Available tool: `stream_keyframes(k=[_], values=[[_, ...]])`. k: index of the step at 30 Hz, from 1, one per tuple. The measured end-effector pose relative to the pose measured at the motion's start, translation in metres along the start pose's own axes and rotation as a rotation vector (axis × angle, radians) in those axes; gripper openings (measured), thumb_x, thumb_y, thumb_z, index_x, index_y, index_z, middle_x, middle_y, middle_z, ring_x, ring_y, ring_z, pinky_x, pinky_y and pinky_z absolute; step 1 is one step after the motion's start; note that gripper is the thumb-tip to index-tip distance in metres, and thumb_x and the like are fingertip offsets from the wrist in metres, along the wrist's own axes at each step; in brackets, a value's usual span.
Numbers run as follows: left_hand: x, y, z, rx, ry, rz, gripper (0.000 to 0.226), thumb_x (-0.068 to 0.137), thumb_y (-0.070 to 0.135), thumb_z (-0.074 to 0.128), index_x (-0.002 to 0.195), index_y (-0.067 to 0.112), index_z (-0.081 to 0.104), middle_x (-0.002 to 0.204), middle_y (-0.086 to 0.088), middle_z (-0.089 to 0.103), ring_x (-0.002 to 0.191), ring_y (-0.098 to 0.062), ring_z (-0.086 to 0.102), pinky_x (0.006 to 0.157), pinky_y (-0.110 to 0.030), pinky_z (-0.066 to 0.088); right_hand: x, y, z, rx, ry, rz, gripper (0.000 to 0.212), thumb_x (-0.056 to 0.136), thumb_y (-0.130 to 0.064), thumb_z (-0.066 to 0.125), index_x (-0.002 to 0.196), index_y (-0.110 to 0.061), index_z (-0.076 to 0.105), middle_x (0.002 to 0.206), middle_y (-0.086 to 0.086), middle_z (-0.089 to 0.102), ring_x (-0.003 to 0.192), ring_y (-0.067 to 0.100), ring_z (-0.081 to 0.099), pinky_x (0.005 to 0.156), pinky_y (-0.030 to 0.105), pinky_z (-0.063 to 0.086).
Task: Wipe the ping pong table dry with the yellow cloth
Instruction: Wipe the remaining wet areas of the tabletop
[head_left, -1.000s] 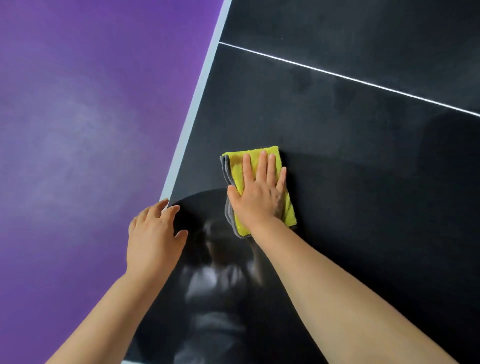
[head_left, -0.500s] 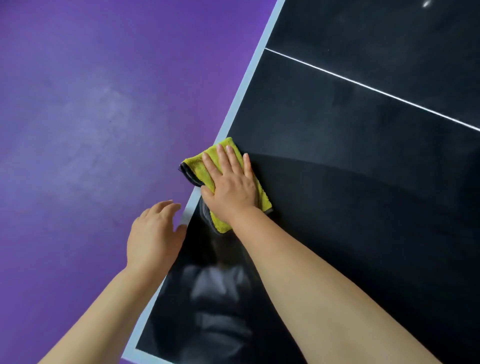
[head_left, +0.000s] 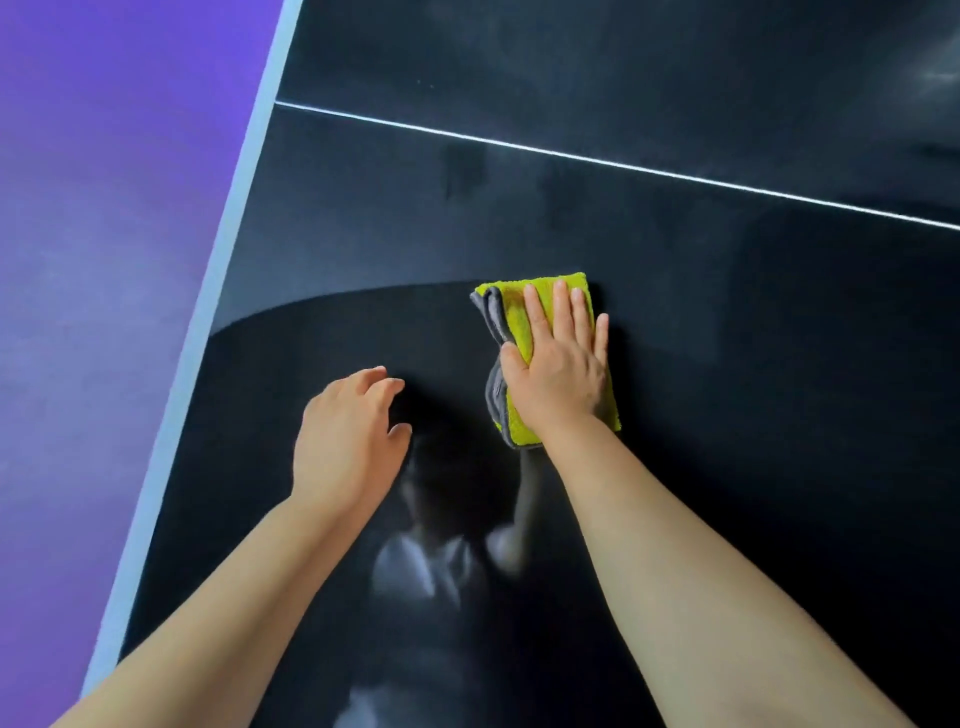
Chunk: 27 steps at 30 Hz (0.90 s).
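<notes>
The ping pong table (head_left: 727, 364) fills most of the view, a dark, almost black top with a pale blue-grey band (head_left: 205, 312) along its left edge. A thin white line (head_left: 623, 167) crosses the top from that left edge towards the far right. Left of the table lies a purple floor (head_left: 93, 260), patchy and lighter in places.

The table top shows two finishes. The near part is darker and glossy, and it carries a blurred reflection (head_left: 431, 566) of the person leaning over it. Beyond a curved boundary that runs from the left edge to the top of the cloth, the surface looks duller and greyer, with faint smears near the white line.

The yellow cloth (head_left: 514, 312) lies folded flat on the table, well in from the left edge and on the near side of the white line. A grey layer (head_left: 493, 312) shows along its left fold. The right hand (head_left: 558, 374) presses down on it, palm flat, fingers straight and close together.

The left hand (head_left: 345, 441) is over the glossy part between the cloth and the left edge, fingers loosely bent and holding nothing. Whether its fingertips touch the table cannot be told.
</notes>
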<state>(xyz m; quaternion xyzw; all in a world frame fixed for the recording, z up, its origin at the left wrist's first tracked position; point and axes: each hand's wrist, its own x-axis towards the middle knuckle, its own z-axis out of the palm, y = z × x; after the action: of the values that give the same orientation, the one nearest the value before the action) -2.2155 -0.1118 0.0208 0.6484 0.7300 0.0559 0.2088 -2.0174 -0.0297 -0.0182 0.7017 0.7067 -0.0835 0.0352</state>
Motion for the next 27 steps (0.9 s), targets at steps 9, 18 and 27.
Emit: stream_keyframes(k=[9, 18, 27], values=[[0.04, 0.106, 0.049, -0.019, -0.025, 0.195, 0.045, 0.073, 0.017, 0.074, 0.117, 0.013, 0.065, 0.129, -0.007, 0.058, 0.116, -0.029, 0.054, 0.099, -0.042, 0.04, 0.014, 0.166, -0.019, -0.005, -0.001, 0.317, 0.066, 0.101, -0.045, 0.03, 0.157, -0.03, -0.001, 0.165, 0.001, -0.007, 0.151, 0.018, -0.009, 0.122, 0.044, -0.009], [0.061, 0.093, 0.048, -0.015, 0.055, 0.231, 0.045, 0.068, 0.016, 0.079, 0.112, 0.014, 0.068, 0.126, -0.008, 0.06, 0.111, -0.031, 0.057, 0.096, -0.044, 0.041, 0.055, 0.151, -0.025, 0.048, -0.024, 0.649, 0.068, 0.1, -0.049, 0.026, 0.157, -0.025, -0.004, 0.165, 0.008, -0.009, 0.151, 0.024, -0.013, 0.12, 0.05, -0.01], [0.045, -0.025, 0.001, -0.037, 0.124, -0.034, 0.046, 0.076, 0.017, 0.073, 0.121, 0.014, 0.063, 0.134, -0.007, 0.054, 0.124, -0.03, 0.047, 0.106, -0.044, 0.031, 0.06, -0.028, -0.008, -0.017, -0.032, 0.208, 0.073, 0.097, -0.049, 0.028, 0.156, -0.026, -0.008, 0.164, 0.01, -0.013, 0.15, 0.026, -0.017, 0.12, 0.051, -0.011]])
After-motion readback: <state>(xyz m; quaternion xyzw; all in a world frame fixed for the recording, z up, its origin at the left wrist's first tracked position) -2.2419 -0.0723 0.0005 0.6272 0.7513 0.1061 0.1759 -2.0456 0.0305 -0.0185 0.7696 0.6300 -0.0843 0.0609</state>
